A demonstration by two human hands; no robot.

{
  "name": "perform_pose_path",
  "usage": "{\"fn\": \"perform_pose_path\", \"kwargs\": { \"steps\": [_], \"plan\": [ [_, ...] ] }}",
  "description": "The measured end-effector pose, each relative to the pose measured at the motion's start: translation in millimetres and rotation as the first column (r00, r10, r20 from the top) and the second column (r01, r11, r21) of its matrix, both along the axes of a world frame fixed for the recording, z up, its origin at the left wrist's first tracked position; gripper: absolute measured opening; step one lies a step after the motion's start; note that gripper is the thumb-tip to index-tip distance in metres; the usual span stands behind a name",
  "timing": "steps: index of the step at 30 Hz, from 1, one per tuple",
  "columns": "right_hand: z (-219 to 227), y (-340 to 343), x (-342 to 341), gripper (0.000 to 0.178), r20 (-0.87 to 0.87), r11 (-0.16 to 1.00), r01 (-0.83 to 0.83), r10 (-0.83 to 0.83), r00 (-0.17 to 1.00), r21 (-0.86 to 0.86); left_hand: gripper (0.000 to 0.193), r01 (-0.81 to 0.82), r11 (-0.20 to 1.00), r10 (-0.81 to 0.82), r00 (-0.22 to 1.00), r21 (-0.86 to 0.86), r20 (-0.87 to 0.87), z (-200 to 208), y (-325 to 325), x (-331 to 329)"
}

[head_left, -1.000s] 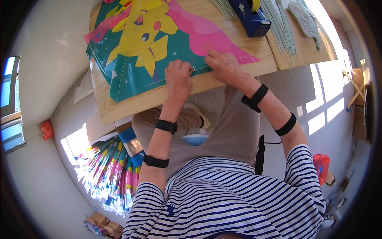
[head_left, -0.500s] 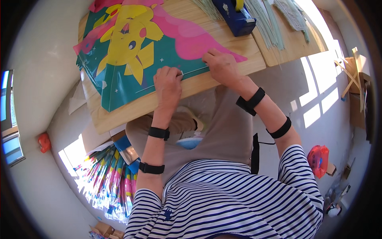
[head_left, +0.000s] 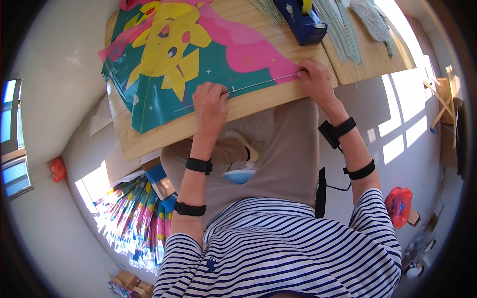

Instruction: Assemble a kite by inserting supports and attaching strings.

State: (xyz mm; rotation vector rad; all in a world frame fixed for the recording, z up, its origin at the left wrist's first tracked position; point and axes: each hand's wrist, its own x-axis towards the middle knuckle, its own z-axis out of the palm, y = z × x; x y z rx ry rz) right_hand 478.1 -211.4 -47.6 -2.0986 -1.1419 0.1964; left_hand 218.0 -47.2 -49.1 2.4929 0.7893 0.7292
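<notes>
A printed sheet (head_left: 243,79) in dark green and pink, with a yellow cartoon figure, lies on the wooden table. Along its near edge runs a thin white rod (head_left: 263,82), with a small white tab (head_left: 233,90) at its middle. My left hand (head_left: 209,107) is closed on the rod just left of that tab, knuckles up. My right hand (head_left: 318,82) pinches the rod's right end by the sheet's pointed right corner. The fingertips of both hands are partly hidden.
A blue tape dispenser (head_left: 301,22) stands at the table's far side. Right of it lie bundles of thin pale rods (head_left: 338,35) and a clear plastic bag (head_left: 370,20). Packed colourful sheets (head_left: 136,218) fan out at lower left. A red bag (head_left: 398,206) sits on the floor at right.
My right hand has slid rightward along the rod to the sheet's right corner, exposing more of the rod. My left hand stays at about the same spot on it.
</notes>
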Motion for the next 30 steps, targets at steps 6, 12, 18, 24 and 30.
{"fn": "perform_pose_path", "kwargs": {
  "steps": [6,12,18,24,30],
  "plan": [
    [-5,-13,18,0.011,0.006,0.996,0.090,-0.090,0.996,-0.015,0.011,-0.007,1.000,0.008,0.998,0.021,-0.055,0,-7,7],
    [-9,-15,21,0.011,-0.013,0.992,0.124,-0.124,0.992,-0.018,0.011,0.010,0.999,-0.007,0.999,0.053,-0.050,-3,-5,11],
    [1,-12,15,0.006,-0.062,0.983,0.146,-0.154,0.986,-0.113,0.010,0.019,0.995,-0.011,0.996,0.096,-0.087,-8,-3,12],
    [1,-15,12,0.007,-0.108,0.984,0.159,-0.167,0.980,-0.075,0.013,0.015,0.991,-0.003,0.996,0.135,-0.091,-6,-4,15],
    [-6,-14,15,0.009,-0.033,0.989,0.149,-0.149,0.988,-0.013,0.013,0.021,0.987,0.000,0.991,0.159,-0.135,-6,-3,19]
  ]
}}
